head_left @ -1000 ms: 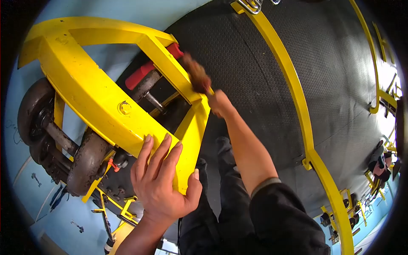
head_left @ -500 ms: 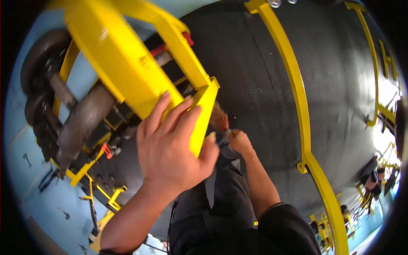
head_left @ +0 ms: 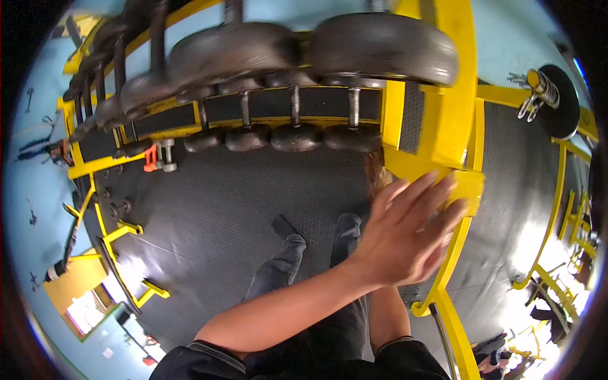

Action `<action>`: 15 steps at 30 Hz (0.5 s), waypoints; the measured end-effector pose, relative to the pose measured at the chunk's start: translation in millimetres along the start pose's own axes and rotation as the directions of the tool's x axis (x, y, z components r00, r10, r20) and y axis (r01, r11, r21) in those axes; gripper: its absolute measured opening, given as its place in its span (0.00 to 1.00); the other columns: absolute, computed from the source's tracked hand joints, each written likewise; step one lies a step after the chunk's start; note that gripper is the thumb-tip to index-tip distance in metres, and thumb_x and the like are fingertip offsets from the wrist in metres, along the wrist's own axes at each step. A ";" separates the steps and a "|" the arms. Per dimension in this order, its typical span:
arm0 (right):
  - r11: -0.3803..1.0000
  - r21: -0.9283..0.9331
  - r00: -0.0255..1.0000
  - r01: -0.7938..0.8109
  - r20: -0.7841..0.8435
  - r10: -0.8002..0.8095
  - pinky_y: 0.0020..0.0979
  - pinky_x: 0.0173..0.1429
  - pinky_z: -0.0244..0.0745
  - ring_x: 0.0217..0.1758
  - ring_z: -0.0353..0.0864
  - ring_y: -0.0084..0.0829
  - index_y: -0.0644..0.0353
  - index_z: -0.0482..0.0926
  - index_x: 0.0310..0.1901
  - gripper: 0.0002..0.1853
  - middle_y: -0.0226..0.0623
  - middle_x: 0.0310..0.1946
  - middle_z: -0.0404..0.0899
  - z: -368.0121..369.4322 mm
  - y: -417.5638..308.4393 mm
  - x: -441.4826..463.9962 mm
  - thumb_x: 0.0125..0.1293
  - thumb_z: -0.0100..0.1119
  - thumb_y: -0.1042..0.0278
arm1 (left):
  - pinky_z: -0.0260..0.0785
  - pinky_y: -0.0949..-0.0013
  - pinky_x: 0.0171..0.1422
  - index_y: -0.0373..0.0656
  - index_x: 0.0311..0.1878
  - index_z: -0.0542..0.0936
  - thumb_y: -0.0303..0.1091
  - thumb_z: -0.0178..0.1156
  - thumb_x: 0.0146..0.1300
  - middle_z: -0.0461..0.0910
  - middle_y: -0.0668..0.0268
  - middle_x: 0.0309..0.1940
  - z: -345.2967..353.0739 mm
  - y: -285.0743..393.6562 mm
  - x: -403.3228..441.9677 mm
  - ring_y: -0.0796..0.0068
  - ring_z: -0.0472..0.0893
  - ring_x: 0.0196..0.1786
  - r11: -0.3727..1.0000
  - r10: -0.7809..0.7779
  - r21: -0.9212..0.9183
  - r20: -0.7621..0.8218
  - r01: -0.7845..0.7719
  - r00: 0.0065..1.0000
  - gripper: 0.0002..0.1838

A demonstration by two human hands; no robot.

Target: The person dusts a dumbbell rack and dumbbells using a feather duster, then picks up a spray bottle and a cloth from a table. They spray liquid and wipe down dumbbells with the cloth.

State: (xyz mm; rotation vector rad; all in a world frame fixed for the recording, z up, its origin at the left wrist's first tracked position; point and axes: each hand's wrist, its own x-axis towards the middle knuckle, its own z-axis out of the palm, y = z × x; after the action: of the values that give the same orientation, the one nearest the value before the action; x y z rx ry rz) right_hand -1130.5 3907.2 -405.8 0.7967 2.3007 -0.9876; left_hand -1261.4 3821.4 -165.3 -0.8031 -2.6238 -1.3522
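Spread over the corner of the yellow rack frame [head_left: 456, 120], my left hand [head_left: 408, 237] is open, palm down, with its fingers fanned out. My right forearm [head_left: 387, 313] reaches up beneath it, and my left hand hides my right hand. Brownish bristles of a brush [head_left: 375, 172] show just left of the frame corner, below the lower row of dumbbells. The brush's handle is hidden. Large dark dumbbells [head_left: 383, 47] lie on the upper tier, somewhat blurred, with smaller dumbbells [head_left: 296, 137] on the tier beneath.
Black matting [head_left: 209, 196] covers the floor around my legs. An orange dumbbell [head_left: 150, 158] sits at the rack's left part. More yellow frames stand left and right. At the upper right are a black plate [head_left: 562, 104] and metal spring clips [head_left: 535, 92].
The view has swung left along the rack, bringing more dumbbells into sight. My left hand stays on the frame corner. My right hand, visible before with the brush, is now hidden behind my left.
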 end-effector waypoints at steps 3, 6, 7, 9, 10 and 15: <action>0.997 -0.071 0.999 0.009 -0.037 -0.012 0.50 0.48 0.74 0.45 0.79 0.59 0.65 0.79 0.42 0.19 0.59 0.37 0.80 22.8 -21.0 -13.5 0.68 0.49 0.54 | 0.56 0.51 0.68 0.45 0.63 0.68 0.36 0.60 0.57 0.66 0.55 0.65 -59.7 -41.2 -81.6 0.56 0.66 0.67 0.975 -0.212 -0.019 0.225 0.222 0.951 0.29; 0.994 -0.101 0.994 -0.043 -0.101 0.033 0.49 0.51 0.73 0.48 0.78 0.58 0.64 0.76 0.48 0.17 0.59 0.41 0.80 -2.3 -107.6 -38.4 0.66 0.51 0.61 | 0.60 0.53 0.65 0.39 0.62 0.68 0.37 0.62 0.54 0.72 0.51 0.59 -121.3 -87.5 -174.6 0.52 0.71 0.62 0.880 -0.467 0.096 0.358 0.465 0.809 0.31; 0.986 -0.170 0.992 0.001 -0.121 -0.022 0.49 0.52 0.73 0.49 0.78 0.58 0.64 0.76 0.50 0.17 0.59 0.43 0.79 -10.1 -127.5 -41.0 0.64 0.51 0.64 | 0.63 0.53 0.64 0.38 0.62 0.68 0.38 0.62 0.55 0.74 0.50 0.56 -141.8 -104.1 -205.7 0.51 0.74 0.59 0.843 -0.529 0.128 0.376 0.523 0.761 0.32; 0.937 -0.332 0.991 0.107 -0.040 -0.127 0.49 0.52 0.73 0.50 0.78 0.57 0.63 0.76 0.51 0.17 0.59 0.43 0.79 -29.1 -147.6 -39.1 0.62 0.51 0.66 | 0.65 0.52 0.62 0.39 0.64 0.67 0.42 0.62 0.56 0.75 0.48 0.55 -188.3 -128.6 -257.6 0.49 0.75 0.57 0.699 -0.707 0.351 0.470 0.624 0.528 0.33; 0.871 -0.452 0.981 0.191 0.052 -0.187 0.48 0.53 0.74 0.50 0.78 0.56 0.62 0.76 0.51 0.18 0.58 0.43 0.79 -41.2 -159.2 -36.5 0.60 0.51 0.68 | 0.65 0.52 0.61 0.40 0.64 0.67 0.44 0.61 0.57 0.75 0.48 0.55 -208.4 -141.0 -284.6 0.49 0.75 0.57 0.677 -0.730 0.405 0.470 0.614 0.496 0.33; 0.350 -0.932 0.988 0.095 0.045 -0.150 0.48 0.52 0.75 0.47 0.80 0.52 0.56 0.80 0.48 0.19 0.56 0.41 0.81 -77.6 -228.2 -21.0 0.51 0.54 0.72 | 0.65 0.54 0.59 0.40 0.61 0.70 0.41 0.59 0.58 0.76 0.53 0.53 -291.9 -171.1 -376.5 0.53 0.75 0.56 0.516 -0.856 0.427 0.250 0.742 0.452 0.29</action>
State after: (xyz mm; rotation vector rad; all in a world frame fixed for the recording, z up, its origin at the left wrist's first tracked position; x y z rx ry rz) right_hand -1288.3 3831.3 -238.8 0.1123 2.4332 0.4404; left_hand -1068.2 3357.7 -227.9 0.3783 -3.6876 -0.9013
